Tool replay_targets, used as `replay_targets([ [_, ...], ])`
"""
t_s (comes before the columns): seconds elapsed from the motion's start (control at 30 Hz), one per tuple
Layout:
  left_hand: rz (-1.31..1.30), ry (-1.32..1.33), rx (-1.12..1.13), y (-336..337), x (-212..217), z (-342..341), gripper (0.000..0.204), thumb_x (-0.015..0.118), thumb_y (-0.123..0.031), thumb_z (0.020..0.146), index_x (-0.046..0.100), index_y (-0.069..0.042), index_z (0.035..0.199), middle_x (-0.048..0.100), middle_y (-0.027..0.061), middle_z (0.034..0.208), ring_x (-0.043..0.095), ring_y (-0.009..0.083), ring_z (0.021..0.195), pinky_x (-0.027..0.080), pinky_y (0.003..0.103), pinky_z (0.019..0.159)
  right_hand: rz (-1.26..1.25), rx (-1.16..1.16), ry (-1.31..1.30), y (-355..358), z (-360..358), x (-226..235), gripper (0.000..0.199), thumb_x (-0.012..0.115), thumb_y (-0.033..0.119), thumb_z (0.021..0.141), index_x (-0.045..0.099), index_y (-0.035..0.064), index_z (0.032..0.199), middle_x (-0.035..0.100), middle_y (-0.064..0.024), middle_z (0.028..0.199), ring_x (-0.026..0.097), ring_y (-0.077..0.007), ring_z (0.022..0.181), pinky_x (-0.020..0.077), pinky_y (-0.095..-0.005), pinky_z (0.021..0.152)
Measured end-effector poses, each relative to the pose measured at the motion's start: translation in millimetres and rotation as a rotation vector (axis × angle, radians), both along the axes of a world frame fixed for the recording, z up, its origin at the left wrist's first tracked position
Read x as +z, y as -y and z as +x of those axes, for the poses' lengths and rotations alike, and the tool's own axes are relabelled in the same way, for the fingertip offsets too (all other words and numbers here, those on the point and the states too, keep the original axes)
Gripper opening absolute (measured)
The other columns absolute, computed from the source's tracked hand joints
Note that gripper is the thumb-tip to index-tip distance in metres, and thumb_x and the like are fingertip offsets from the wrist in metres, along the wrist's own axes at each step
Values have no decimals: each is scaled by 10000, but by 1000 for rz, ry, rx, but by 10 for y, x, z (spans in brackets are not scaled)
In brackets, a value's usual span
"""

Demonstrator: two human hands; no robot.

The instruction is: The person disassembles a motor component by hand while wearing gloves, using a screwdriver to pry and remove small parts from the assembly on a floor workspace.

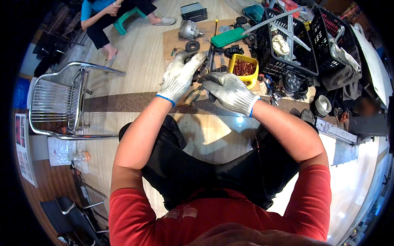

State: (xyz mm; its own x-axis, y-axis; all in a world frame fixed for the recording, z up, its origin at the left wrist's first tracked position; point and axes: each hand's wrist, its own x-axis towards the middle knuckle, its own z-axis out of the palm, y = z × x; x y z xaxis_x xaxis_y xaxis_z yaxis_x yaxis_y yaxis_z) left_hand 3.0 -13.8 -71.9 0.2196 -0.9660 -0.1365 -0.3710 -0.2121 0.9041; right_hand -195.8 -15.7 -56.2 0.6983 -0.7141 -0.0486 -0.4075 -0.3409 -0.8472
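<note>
Where cardboard (174, 41) lies, wooden floor (135, 61).

One view only, from a wide fisheye camera on the person's head, facing steeply down over their own lap and forearms to the floor (123, 57) ahead. The gloved left hand (179, 76) and right hand (230, 92) sit close, near centre (straight edges bow toward the dark rim).
</note>
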Motion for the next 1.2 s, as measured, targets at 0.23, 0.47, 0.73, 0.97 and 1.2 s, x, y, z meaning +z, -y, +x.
replay_targets([
  [0.23, -25, 73, 42, -70, 70, -51, 759, 592, -671, 864, 654, 3, 1207, 700, 216, 1111, 663, 309, 1065, 485, 393, 939, -167, 46, 40, -22, 7, -43, 327, 544, 268, 964, 667, -6, 1095, 665, -198, 932, 649, -332, 854, 509, -421, 773],
  [0.47, -36, 17, 38, -77, -117, 2, 742, 603, -632, 892, 631, 22, 1243, 699, 164, 1080, 650, 232, 987, 500, 344, 892, -389, 107, -77, -108, 30, -47, 295, 556, 246, 949, 673, 25, 1105, 678, -198, 1067, 667, -370, 938, 532, -441, 788],
  [0.73, -33, 295, 112, -204, 202, -139, 688, 595, -638, 876, 645, -38, 1208, 711, 196, 1089, 668, 363, 1045, 491, 433, 928, -615, 153, -86, -63, -52, -33, 277, 527, 189, 925, 698, 51, 1094, 656, -197, 1152, 673, -363, 953, 552, -451, 777],
  [0.97, -104, 357, 73, -213, 253, -107, 615, 607, -591, 892, 660, -58, 1194, 705, 192, 1107, 670, 358, 1042, 504, 432, 921, -463, 15, -77, 82, -307, 176, 289, 580, 239, 912, 693, 73, 1119, 670, -154, 1043, 676, -351, 881, 548, -442, 740],
  [1.2, -196, 502, -33, -281, 206, -111, 546, 707, -464, 858, 613, -60, 1214, 702, 198, 1064, 686, 346, 1008, 534, 424, 885, -569, 47, -248, 229, -469, 282, 298, 547, 230, 914, 697, 63, 1110, 674, -130, 1076, 684, -302, 917, 554, -425, 728],
])
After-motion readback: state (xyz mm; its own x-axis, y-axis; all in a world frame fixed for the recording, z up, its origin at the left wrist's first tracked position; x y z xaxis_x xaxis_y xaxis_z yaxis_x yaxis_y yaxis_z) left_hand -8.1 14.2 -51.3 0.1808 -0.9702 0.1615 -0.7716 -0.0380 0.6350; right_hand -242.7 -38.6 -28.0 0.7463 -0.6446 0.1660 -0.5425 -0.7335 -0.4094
